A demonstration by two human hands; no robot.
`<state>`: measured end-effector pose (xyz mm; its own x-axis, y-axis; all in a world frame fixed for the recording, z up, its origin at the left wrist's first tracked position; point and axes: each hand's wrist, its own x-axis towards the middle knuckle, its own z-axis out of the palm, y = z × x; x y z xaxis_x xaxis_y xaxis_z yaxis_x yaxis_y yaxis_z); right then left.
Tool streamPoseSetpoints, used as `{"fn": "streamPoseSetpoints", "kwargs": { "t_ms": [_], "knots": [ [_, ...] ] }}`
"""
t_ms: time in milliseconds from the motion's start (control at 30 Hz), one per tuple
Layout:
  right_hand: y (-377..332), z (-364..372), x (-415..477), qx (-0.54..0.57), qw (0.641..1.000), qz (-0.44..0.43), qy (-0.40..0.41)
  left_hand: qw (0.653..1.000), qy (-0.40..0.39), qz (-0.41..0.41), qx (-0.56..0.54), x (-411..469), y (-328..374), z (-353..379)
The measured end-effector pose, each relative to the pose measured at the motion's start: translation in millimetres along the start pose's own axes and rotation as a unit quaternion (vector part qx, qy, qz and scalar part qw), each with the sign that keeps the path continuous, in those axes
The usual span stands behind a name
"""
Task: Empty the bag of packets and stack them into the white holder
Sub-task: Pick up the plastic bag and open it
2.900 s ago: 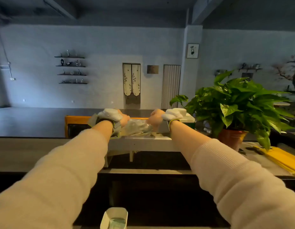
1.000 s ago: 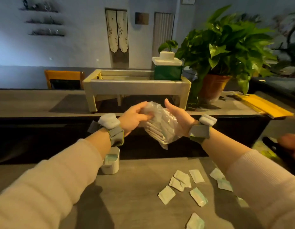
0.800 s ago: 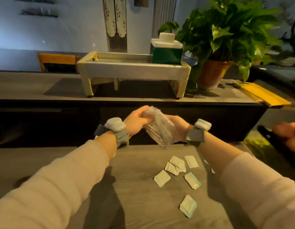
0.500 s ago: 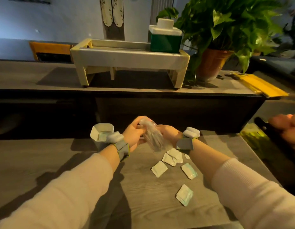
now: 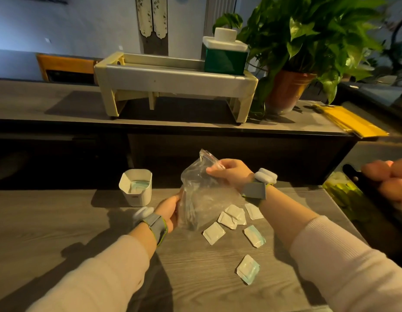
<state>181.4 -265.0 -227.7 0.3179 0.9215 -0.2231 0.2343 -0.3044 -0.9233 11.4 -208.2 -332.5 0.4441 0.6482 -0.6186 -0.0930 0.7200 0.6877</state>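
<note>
A clear plastic bag (image 5: 201,192) hangs just above the wooden table (image 5: 60,233), with a few packets still showing through its lower left side. My right hand (image 5: 231,173) pinches the bag's top edge. My left hand (image 5: 169,210) grips its lower left side. Several white packets (image 5: 231,218) lie loose on the table under and right of the bag, one (image 5: 248,269) nearer to me. The white holder (image 5: 136,186) stands on the table left of the bag, with some packets inside.
Behind the table runs a higher counter (image 5: 60,104) with a cream stand (image 5: 173,81), a green box (image 5: 224,56), a potted plant (image 5: 308,48) and yellow strips (image 5: 351,122). Another person's hand (image 5: 389,179) holds a dark object at the right edge.
The view has tilted down from the room to the table. Packets have fallen from the bag onto the table. My hands have spread apart, the right to the bag's top, the left to its lower side.
</note>
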Motion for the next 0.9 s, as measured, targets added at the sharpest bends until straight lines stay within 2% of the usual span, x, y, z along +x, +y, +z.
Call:
{"fn": "streamPoseSetpoints", "kwargs": {
  "t_ms": [167,267,400,600,667,733,833,900],
  "knots": [
    [-12.5,-5.7,3.0,0.001,1.0,-0.027,0.013,0.998,0.028,0.017,-0.054,5.1,2.2,-12.5],
    [-10.4,-3.8,7.8,0.028,0.998,-0.028,0.042,0.998,0.014,-0.009,-0.062,7.9,3.6,-15.8],
    [-17.0,-1.1,12.1,0.086,0.994,-0.037,0.062,0.994,-0.024,-0.004,-0.11,8.3,2.1,-20.1],
    [-17.4,-11.5,22.3,0.055,0.994,-0.021,0.089,0.98,-0.126,0.009,-0.153,3.5,-0.6,-20.2],
    [-15.0,-15.2,26.9,0.085,0.991,-0.008,0.099,0.976,-0.135,0.027,-0.168,0.7,1.4,-18.0],
    [-10.7,-19.4,30.0,0.123,0.987,0.024,0.098,0.982,-0.117,0.059,-0.139,4.1,3.7,-19.2],
    [3.5,-23.5,32.9,0.119,0.987,0.065,0.085,0.991,-0.085,0.079,-0.059,5.7,10.6,-19.5],
    [16.5,-24.1,33.3,0.12,0.984,0.075,0.107,0.995,-0.045,0.091,-0.004,4.8,16.9,-16.6]
  ]
}}
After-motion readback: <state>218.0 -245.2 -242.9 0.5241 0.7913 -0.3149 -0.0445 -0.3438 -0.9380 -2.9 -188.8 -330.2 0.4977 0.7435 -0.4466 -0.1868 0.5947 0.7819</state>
